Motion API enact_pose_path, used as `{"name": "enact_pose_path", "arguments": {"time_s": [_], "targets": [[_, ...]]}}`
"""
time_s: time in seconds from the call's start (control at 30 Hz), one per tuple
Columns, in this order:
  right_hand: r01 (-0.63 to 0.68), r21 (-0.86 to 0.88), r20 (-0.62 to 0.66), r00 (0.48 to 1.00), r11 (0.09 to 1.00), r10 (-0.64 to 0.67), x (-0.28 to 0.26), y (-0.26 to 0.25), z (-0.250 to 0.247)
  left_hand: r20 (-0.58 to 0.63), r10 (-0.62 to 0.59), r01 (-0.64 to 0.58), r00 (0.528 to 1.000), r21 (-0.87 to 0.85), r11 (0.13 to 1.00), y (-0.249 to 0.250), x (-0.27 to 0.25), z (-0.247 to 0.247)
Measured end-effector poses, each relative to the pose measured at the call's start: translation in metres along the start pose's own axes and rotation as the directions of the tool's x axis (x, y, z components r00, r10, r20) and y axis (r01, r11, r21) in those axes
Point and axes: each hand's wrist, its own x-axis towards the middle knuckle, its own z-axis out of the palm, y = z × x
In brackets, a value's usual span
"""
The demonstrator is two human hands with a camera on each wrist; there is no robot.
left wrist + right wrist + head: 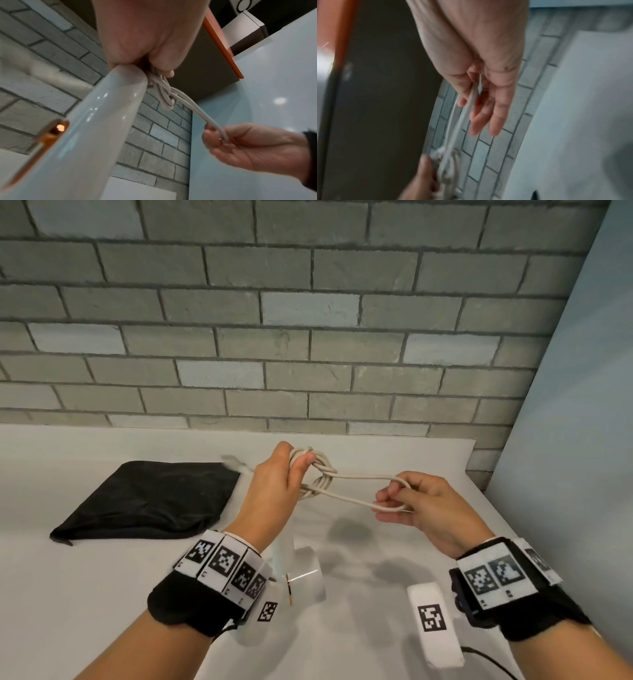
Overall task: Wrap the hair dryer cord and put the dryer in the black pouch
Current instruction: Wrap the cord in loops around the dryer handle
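I hold the coiled cord (317, 474) in my left hand (274, 477), fingers and thumb curled round the bundle, raised above the table (102, 594). Gripping the coil here keeps the finished turns stacked so they cannot spring apart while I work the free length.

My right hand (418, 505) pinches a doubled loop of the same cord, thumb against the fingers, drawn out to the right of the coil. The two strands run nearly taut between my hands. I judge this loop is pulled sideways so it can be cinched round the middle of the bundle; the left wrist view shows strands crossing the coil like a binding turn.

The hair dryer (96, 128) hangs below my left wrist, with its smooth white barrel close to the left wrist camera and a copper-coloured trim at one end. From the head view it is mostly hidden behind my left forearm, so I cannot tell whether it rests on the table or hangs from the cord.

The cord is off-white, round, fairly thin and glossy, wound into several close loops. It looks stiff enough to hold a curve.

The black pouch (147, 501) lies flat on the table, to the left of my left hand and well apart from the dryer, a pale drawstring (236, 465) trailing from its far corner.
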Motion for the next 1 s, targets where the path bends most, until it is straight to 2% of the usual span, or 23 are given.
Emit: {"name": "enact_pose_path", "arguments": {"time_s": [0.07,0.1,0.17,0.27,0.37,0.43,0.47,0.5,0.53,0.57,0.6,0.67,0.77,0.87,0.93,1.0], "targets": [[0.006,0.281,0.044,0.999,0.96,-0.019,-0.001,0.004,-0.002,0.001,-0.015,0.015,1.0,0.003,1.0,-0.001,0.003,0.003],[0.021,0.353,0.053,0.998,0.935,-0.042,-0.001,0.006,-0.001,-0.004,-0.021,0.021,1.0,0.008,1.0,-0.002,0.004,0.005],[0.047,0.393,0.05,0.996,0.918,-0.073,-0.003,0.005,0.001,-0.024,-0.024,0.025,0.999,0.035,0.999,-0.005,0.005,0.005],[0.093,0.343,-0.001,0.995,0.935,-0.099,-0.006,0.005,-0.004,-0.053,-0.029,0.033,0.998,0.075,0.997,-0.01,0.006,0.004],[0.105,0.2,-0.002,0.994,0.974,-0.106,-0.011,0.005,-0.013,-0.052,-0.046,0.051,0.998,0.1,0.994,-0.011,0.008,0.004],[0.178,-0.083,-0.044,0.982,0.98,-0.182,-0.013,0.001,-0.019,-0.051,-0.05,0.055,0.997,0.112,0.992,-0.011,0.009,0.005],[0.236,-0.283,-0.082,0.96,0.93,-0.269,-0.013,-0.003,-0.022,-0.05,-0.047,0.052,0.998,0.113,0.992,-0.011,0.009,0.005],[0.279,-0.465,-0.116,0.921,0.84,-0.371,-0.012,-0.008,-0.024,-0.049,-0.041,0.046,0.998,0.112,0.993,-0.011,0.009,0.006],[0.295,-0.589,-0.15,0.875,0.752,-0.461,-0.011,-0.013,-0.027,-0.047,-0.037,0.042,0.998,0.113,0.993,-0.011,0.009,0.006],[0.285,-0.649,-0.192,0.836,0.705,-0.514,-0.01,-0.016,-0.029,-0.043,-0.04,0.044,0.998,0.113,0.993,-0.011,0.009,0.007],[0.278,-0.67,-0.224,0.808,0.688,-0.544,-0.01,-0.019,-0.031,-0.04,-0.05,0.054,0.998,0.108,0.993,-0.012,0.01,0.007],[0.288,-0.684,-0.226,0.789,0.67,-0.571,-0.009,-0.018,-0.032,-0.028,-0.089,0.091,0.996,0.083,0.992,-0.013,0.01,0.008],[0.265,-0.75,-0.155,0.82,0.606,-0.551,-0.006,-0.003,-0.032,-0.009,-0.118,0.118,0.993,0.026,0.993,-0.012,0.011,0.007],[0.212,-0.837,-0.089,0.856,0.504,-0.509,0.003,0.019,-0.027,0.004,-0.114,0.114,0.993,-0.044,0.992,-0.009,0.01,0.005],[0.21,-0.87,-0.091,0.822,0.447,-0.562,0.007,0.026,-0.015,-0.007,-0.104,0.104,0.995,-0.048,0.993,-0.009,0.009,0.004],[0.32,-0.861,-0.034,0.739,0.396,-0.673,0.004,0.021,0.008,-0.006,-0.092,0.092,0.996,-0.041,0.995,-0.008,0.009,0.005]]}}
